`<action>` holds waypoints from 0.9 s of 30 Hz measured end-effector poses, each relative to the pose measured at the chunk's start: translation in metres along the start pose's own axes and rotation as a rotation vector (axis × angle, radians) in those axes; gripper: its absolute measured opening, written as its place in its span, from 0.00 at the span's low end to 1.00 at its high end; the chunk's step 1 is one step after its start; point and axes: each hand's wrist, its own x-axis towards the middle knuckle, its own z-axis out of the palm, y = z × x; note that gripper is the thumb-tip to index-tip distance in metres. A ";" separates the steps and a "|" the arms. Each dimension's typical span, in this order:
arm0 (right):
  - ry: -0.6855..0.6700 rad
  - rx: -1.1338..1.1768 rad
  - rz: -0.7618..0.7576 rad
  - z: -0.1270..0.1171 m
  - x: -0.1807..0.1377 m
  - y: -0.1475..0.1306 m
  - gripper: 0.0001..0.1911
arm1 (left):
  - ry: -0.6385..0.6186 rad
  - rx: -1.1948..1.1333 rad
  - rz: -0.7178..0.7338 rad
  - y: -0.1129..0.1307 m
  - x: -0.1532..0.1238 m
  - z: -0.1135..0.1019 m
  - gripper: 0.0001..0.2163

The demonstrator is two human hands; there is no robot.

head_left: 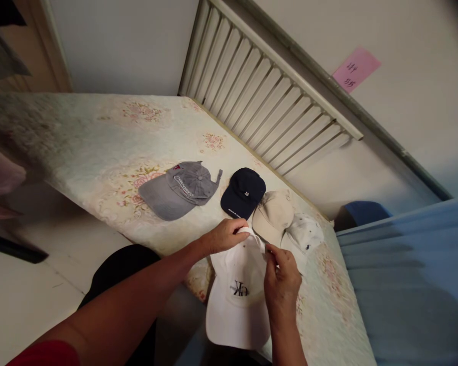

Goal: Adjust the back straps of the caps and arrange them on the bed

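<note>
A white baseball cap [248, 274] with dark lettering on its front hangs brim-down between my hands. My left hand [227, 235] pinches the strap at its back edge. On the other side my right hand [284, 272] grips the strap's other end, thumb and fingers pressed together. Just beyond my hands a navy cap [244, 190], a beige cap [277, 216] and a white cap with a small dark logo [305, 231] lie in a row, close together. A grey cap [183, 188] rests apart, to the left, its strap end sticking out.
The caps lie on a floral-patterned padded surface [152, 132]. Along its far side stands a white radiator [267, 86] against the wall. A blue curtain [412, 264] hangs at the right. A pink note [356, 68] is stuck on the wall. Pink cloth [0, 170] shows at the left.
</note>
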 end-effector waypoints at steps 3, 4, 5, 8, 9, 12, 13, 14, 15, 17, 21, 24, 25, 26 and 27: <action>-0.009 -0.004 0.042 -0.002 0.000 0.003 0.11 | -0.002 -0.003 -0.005 0.001 0.000 0.000 0.06; -0.014 -0.007 0.055 -0.002 0.000 0.004 0.10 | 0.000 -0.003 -0.006 0.001 -0.001 0.000 0.06; -0.019 -0.010 0.070 -0.002 0.000 0.005 0.10 | 0.002 -0.003 -0.006 0.001 -0.001 0.000 0.06; -0.052 -0.014 0.116 -0.002 -0.001 0.009 0.10 | -0.001 0.002 0.000 0.001 -0.001 0.000 0.06; -0.066 -0.015 0.130 -0.002 -0.001 0.010 0.10 | -0.002 0.005 0.001 0.000 -0.001 0.000 0.06; -0.104 -0.022 0.160 -0.002 -0.001 0.012 0.09 | 0.002 0.006 -0.002 -0.001 0.000 0.000 0.06; -0.111 -0.026 0.167 -0.002 -0.001 0.012 0.09 | 0.004 0.003 -0.002 -0.001 0.000 0.000 0.06; -0.114 -0.029 0.173 -0.003 -0.001 0.012 0.08 | 0.004 -0.001 -0.003 -0.001 0.000 0.000 0.06; -0.114 -0.029 0.178 -0.003 -0.001 0.012 0.08 | 0.003 -0.005 -0.005 -0.001 0.000 0.000 0.06; -0.108 -0.023 0.183 -0.005 -0.002 0.012 0.09 | 0.000 -0.014 -0.009 0.000 -0.001 0.000 0.06; -0.079 0.015 0.215 -0.005 -0.005 0.012 0.10 | -0.001 -0.035 0.017 0.009 -0.003 -0.003 0.05; -0.033 0.063 0.263 -0.004 -0.007 0.012 0.10 | 0.011 -0.100 0.040 0.016 -0.005 -0.006 0.04; -0.018 0.080 0.281 -0.003 -0.008 0.011 0.10 | 0.009 -0.138 0.037 0.017 -0.005 -0.007 0.04; -0.005 0.095 0.298 -0.002 -0.008 0.011 0.09 | 0.003 -0.185 0.026 0.018 -0.005 -0.007 0.05; 0.007 0.107 0.313 -0.001 -0.008 0.011 0.09 | -0.013 -0.237 0.008 0.019 -0.006 -0.008 0.07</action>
